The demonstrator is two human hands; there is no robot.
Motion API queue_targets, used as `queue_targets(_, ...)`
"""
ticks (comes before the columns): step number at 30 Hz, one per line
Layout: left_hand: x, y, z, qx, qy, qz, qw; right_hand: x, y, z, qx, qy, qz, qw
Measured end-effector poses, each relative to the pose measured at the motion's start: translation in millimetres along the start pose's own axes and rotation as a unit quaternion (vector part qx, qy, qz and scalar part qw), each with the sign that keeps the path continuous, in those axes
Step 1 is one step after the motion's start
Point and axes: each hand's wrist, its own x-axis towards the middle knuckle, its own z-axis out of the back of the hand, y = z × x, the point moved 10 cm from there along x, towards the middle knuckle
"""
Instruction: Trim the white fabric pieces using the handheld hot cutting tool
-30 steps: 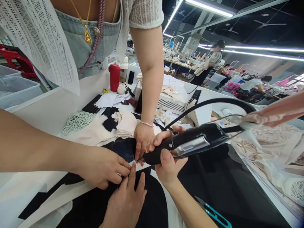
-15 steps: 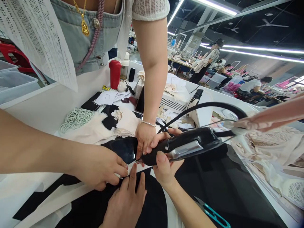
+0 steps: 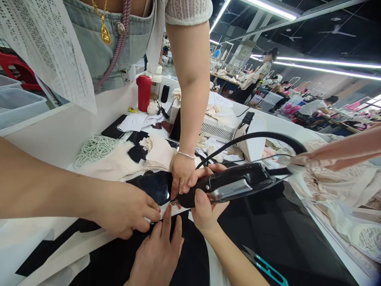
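My right hand (image 3: pixel 205 217) clamped on black cylindrical tool (image 3: pixel 222 177) with silver lever (image 3: pixel 230 190); tip at white strip (image 3: pixel 182 211), just beyond grip. My left hand (image 3: pixel 157 253) spread nearby. Close fingertips demand steadiness, I judge.

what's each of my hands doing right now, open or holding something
Left hand: open, fingers spread over the flat black sheet.
Right hand: closed around the black handheld tool with a silver lever.
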Motion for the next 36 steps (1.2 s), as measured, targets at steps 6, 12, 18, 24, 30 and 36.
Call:
queue_targets(6, -2, 0, -1.5, -0.016, -0.006, 0.016, 1.0, 0, -1, 1, 0.006, -0.01, -0.006, 1.0)
queue_targets(12, -5, 0, -5.6, 0.0, -0.002, 0.017, 1.0, -1, -1, -3, 0.012, -0.007, -0.012, 1.0)
queue_targets(18, -5, -1, -5.1, -0.007, -0.012, 0.012, 1.0, -4, -2, -5, 0.023, -0.004, -0.01, 1.0)
queue_targets(24, -6, -1, -8.7, -0.011, 0.001, 0.017, 1.0, -6, -4, -5, 0.001, -0.006, -0.018, 1.0)
queue_targets(30, -4, -1, -3.5, -0.003, -0.013, 0.008, 1.0, -4, 1, -5, 0.024, -0.01, -0.014, 1.0)
queue_targets(36, -5, -1, -8.9, -0.011, -0.009, 0.008, 1.0, -10, -10, -9, 0.051, 0.008, -0.038, 0.998)
